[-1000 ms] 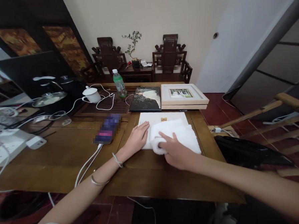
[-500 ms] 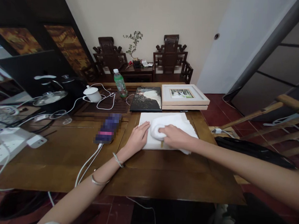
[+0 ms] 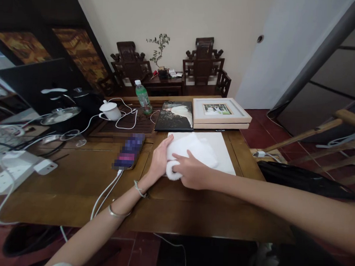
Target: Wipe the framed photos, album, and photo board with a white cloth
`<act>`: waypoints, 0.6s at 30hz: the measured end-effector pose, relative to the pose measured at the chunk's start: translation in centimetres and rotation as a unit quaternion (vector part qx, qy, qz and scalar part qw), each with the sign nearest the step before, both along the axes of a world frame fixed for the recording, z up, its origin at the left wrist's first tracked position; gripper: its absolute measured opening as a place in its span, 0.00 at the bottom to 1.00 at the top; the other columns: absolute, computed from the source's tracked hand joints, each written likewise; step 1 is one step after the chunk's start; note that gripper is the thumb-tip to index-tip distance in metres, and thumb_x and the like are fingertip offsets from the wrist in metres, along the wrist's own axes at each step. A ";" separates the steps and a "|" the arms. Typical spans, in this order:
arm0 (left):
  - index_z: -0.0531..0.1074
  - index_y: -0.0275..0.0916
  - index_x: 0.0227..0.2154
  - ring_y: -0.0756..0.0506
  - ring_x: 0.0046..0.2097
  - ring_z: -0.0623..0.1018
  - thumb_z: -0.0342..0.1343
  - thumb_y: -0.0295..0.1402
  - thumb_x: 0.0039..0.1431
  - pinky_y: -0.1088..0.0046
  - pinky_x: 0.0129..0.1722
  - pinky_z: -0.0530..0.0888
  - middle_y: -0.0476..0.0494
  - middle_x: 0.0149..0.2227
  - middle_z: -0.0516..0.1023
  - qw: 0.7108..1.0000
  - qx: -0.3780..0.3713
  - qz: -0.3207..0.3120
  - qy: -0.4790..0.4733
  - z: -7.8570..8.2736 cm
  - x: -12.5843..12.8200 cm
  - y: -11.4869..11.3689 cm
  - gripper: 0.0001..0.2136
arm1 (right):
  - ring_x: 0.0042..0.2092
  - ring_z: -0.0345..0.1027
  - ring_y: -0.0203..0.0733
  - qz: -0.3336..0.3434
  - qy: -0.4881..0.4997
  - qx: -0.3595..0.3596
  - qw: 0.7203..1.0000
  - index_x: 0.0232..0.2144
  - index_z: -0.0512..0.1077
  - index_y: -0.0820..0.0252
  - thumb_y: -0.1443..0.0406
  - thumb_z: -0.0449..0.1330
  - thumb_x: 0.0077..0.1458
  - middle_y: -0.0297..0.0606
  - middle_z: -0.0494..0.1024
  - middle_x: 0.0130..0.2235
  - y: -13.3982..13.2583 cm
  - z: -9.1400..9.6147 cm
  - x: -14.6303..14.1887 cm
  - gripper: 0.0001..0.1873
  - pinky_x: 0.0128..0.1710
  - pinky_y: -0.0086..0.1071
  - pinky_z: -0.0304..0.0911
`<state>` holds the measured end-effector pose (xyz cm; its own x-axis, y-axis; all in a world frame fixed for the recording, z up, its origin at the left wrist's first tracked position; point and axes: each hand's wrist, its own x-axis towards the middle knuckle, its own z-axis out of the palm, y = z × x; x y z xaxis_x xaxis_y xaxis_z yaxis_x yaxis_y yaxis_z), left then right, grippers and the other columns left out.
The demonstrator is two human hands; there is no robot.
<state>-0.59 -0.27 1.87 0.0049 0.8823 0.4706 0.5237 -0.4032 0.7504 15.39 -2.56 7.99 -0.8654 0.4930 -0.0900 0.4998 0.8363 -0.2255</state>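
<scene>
A flat white board (image 3: 221, 153) lies on the wooden table (image 3: 73, 183) in front of me. My right hand (image 3: 191, 173) presses a bunched white cloth (image 3: 191, 151) onto the board's near left corner, fingers curled around the cloth. My left hand (image 3: 160, 158) lies flat with fingers together on the board's left edge, touching the cloth's side. A phone (image 3: 129, 151) with a white cable (image 3: 104, 194) lies just left of my left hand.
Behind the board lie a dark picture (image 3: 174, 116) and a stack of light wooden frames (image 3: 221, 113). A green bottle (image 3: 143, 97), a white lidded cup (image 3: 110, 111), cables and a power strip (image 3: 2, 177) occupy the table's left. A wooden chair (image 3: 328, 145) stands at the right.
My right hand has pulled the cloth from the board's middle back to its near left corner, baring the right side. My left hand has shifted slightly farther up the board's left edge.
</scene>
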 end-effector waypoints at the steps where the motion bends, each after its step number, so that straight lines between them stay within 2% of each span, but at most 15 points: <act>1: 0.67 0.35 0.53 0.46 0.59 0.66 0.29 0.39 0.67 0.64 0.60 0.61 0.42 0.56 0.69 1.000 -0.003 -0.001 0.007 0.0 0.0 0.0 0.24 | 0.58 0.54 0.51 0.008 -0.003 -0.021 1.000 0.38 0.70 0.62 0.76 0.49 0.45 0.53 0.71 0.49 -0.7 0.5 0.3 0.18 0.55 0.57 0.44; 4: 0.68 0.33 0.52 0.45 0.58 0.67 0.35 0.39 0.67 0.63 0.59 0.62 0.39 0.56 0.69 0.998 -0.021 -0.023 0.057 -0.2 0.2 0.0 0.22 | 0.46 0.67 0.48 0.015 -0.033 -0.094 0.995 0.34 0.70 0.59 0.75 0.50 0.43 0.46 0.73 0.44 -2.4 2.5 1.5 0.16 0.50 0.49 0.54; 6: 0.68 0.33 0.51 0.44 0.58 0.67 0.36 0.37 0.66 0.61 0.59 0.62 0.38 0.56 0.69 0.993 -0.034 -0.046 0.107 -0.4 0.4 0.0 0.21 | 0.38 0.69 0.46 -0.023 -0.064 -0.124 0.990 0.31 0.70 0.58 0.74 0.50 0.43 0.43 0.75 0.39 -2.8 3.8 2.2 0.14 0.39 0.40 0.61; 9: 0.67 0.35 0.52 0.43 0.60 0.65 0.37 0.35 0.66 0.57 0.60 0.60 0.38 0.57 0.68 0.981 -0.042 -0.061 0.181 -0.6 0.5 -0.1 0.19 | 0.34 0.68 0.45 -0.103 -0.095 -0.115 0.983 0.33 0.70 0.58 0.72 0.49 0.44 0.45 0.74 0.37 -2.0 4.8 3.2 0.14 0.28 0.33 0.57; 14: 0.64 0.37 0.54 0.41 0.62 0.62 0.43 0.32 0.63 0.50 0.60 0.56 0.38 0.59 0.65 0.955 -0.037 -0.077 0.283 -0.8 0.5 -0.3 0.18 | 0.37 0.68 0.49 -0.177 -0.080 -0.039 0.980 0.38 0.71 0.60 0.70 0.47 0.49 0.49 0.74 0.38 2.3 3.7 4.0 0.17 0.27 0.33 0.54; 18: 0.62 0.37 0.55 0.40 0.62 0.61 0.43 0.30 0.62 0.48 0.59 0.57 0.37 0.59 0.64 0.947 -0.039 -0.077 0.309 -0.7 0.5 -0.4 0.19 | 0.41 0.69 0.52 -0.215 -0.046 -0.010 0.975 0.42 0.71 0.61 0.67 0.47 0.52 0.50 0.75 0.42 6.1 2.5 2.5 0.18 0.31 0.34 0.57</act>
